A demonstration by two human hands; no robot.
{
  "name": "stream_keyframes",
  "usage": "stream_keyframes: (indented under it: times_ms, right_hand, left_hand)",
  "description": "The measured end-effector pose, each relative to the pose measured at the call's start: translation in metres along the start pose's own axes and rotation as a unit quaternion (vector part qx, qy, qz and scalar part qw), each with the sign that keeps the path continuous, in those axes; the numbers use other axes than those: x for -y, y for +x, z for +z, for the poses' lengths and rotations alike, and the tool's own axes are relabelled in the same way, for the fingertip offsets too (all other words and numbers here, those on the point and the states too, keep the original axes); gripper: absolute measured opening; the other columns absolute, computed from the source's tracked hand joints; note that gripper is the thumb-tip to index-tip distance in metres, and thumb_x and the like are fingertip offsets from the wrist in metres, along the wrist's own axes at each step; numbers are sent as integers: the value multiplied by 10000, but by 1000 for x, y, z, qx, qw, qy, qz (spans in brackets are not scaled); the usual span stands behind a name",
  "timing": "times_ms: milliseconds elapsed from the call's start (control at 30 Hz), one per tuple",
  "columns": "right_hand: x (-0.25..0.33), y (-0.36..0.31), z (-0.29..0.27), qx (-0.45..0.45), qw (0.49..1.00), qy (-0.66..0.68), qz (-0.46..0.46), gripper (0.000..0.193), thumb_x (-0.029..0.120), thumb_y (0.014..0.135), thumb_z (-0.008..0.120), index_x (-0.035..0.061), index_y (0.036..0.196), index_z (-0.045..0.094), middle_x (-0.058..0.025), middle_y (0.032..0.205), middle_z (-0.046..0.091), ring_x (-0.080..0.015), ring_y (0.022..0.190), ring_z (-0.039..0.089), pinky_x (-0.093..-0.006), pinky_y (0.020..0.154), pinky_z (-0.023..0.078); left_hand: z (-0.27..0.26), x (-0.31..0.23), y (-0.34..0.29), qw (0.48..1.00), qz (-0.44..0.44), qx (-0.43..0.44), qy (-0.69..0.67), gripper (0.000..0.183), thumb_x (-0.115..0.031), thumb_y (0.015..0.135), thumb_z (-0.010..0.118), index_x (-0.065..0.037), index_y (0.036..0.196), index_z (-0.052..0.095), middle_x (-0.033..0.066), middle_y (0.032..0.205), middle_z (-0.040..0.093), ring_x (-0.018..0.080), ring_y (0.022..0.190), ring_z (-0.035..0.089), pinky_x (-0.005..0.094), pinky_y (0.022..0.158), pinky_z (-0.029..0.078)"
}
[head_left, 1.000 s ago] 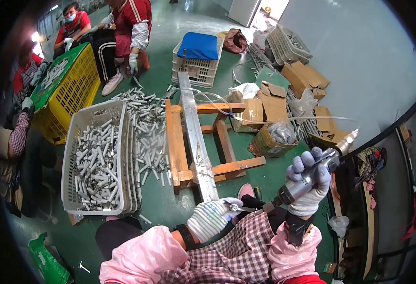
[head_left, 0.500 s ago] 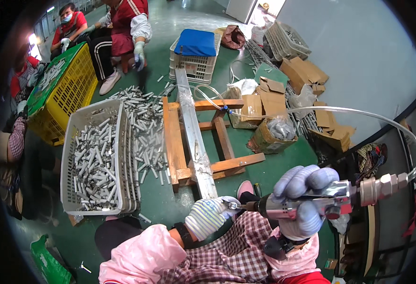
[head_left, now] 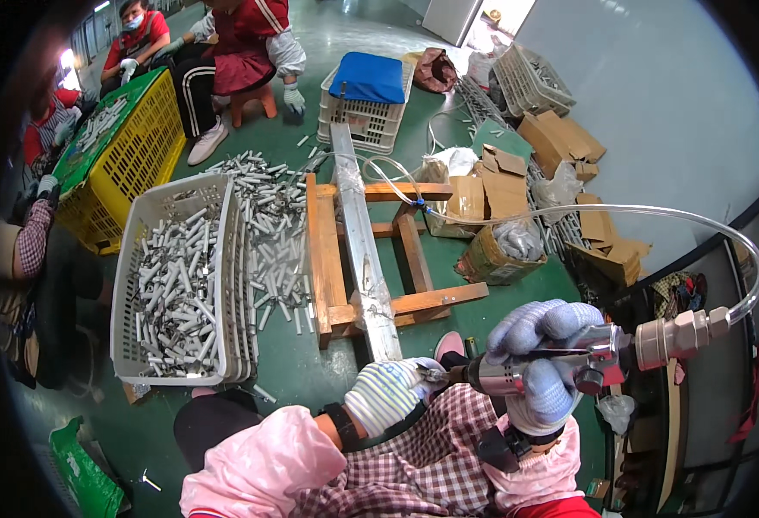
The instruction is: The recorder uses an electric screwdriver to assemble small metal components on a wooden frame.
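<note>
My right hand, in a bluish glove, is closed around a pneumatic power tool with a metal body. Its front end points left at the fingertips of my left hand. That hand wears a white striped glove and pinches a small metal part, whose exact kind is too small to make out. Tool tip and part meet or nearly meet. Just beyond my left hand lies the near end of a grey metal bar, resting on a wooden frame.
Left of the frame, a white crate holds many grey cylindrical pieces, with more heaped on the floor. A clear air hose arches from the tool. Cardboard boxes stand at right. Co-workers sit by a yellow crate.
The tool has shifted slightly left, its tip closer to my left fingertips. The whole view has shifted a little. A co-worker's gloved hand at the back now hangs farther right.
</note>
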State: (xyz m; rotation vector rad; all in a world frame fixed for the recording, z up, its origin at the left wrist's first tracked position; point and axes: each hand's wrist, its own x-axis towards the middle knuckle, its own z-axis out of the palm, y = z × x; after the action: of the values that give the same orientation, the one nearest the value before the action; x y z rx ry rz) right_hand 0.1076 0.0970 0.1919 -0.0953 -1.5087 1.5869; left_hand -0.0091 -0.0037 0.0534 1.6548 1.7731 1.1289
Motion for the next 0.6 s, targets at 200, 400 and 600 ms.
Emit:
stream_keyframes:
  times_ms: [200, 400, 600]
  right_hand:
    - [-2, -2, 0, 8, 999, 20, 29, 429, 69, 753, 752, 60, 1087, 483, -141, 981, 611, -259, 903, 638, -392, 811, 543]
    - [2, -5, 7, 8, 1000, -18, 21, 413, 57, 747, 729, 61, 1084, 490, -154, 979, 613, -252, 900, 638, -388, 813, 542]
    - [1, -7, 9, -1, 1000, -9, -3, 419, 56, 767, 733, 83, 1091, 468, -131, 952, 594, -262, 894, 623, -389, 774, 541]
  left_hand:
    - [-11, -10, 3, 996, -63, 63, 8, 290, -205, 838, 541, -94, 1087, 641, 160, 928, 665, 325, 812, 648, 374, 724, 530]
    - [-10, -7, 2, 997, -40, 39, -58, 294, -186, 825, 551, -89, 1087, 644, 165, 952, 664, 325, 840, 649, 364, 742, 532]
    - [3, 5, -2, 999, -6, -10, -30, 283, -329, 871, 572, -181, 1098, 654, 128, 853, 664, 303, 707, 637, 377, 626, 504]
